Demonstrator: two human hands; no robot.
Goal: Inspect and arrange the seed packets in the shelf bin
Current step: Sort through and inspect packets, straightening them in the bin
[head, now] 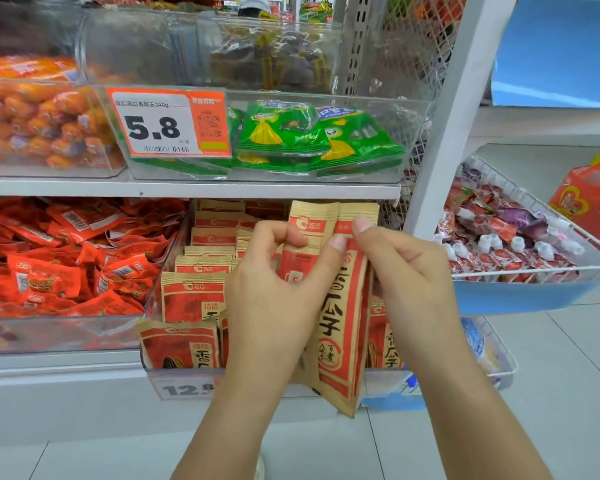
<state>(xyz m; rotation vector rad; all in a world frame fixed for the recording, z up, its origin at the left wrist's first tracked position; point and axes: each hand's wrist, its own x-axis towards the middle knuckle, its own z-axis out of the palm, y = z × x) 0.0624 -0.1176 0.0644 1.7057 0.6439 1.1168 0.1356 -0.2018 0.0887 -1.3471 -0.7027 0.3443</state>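
Two seed packets (340, 299) stand upright in front of the bin (257, 374), long axis vertical, top edges near the shelf (187, 190) above, bottom corners hanging below the bin's front rim. The left hand (271, 289) pinches one near its top; the right hand (406, 268) pinches the other's upper edge with thumb and forefinger. The bin holds more packets (193, 296), upright in rows. The bin above holds green packets (291, 133). Little room shows between the shelves.
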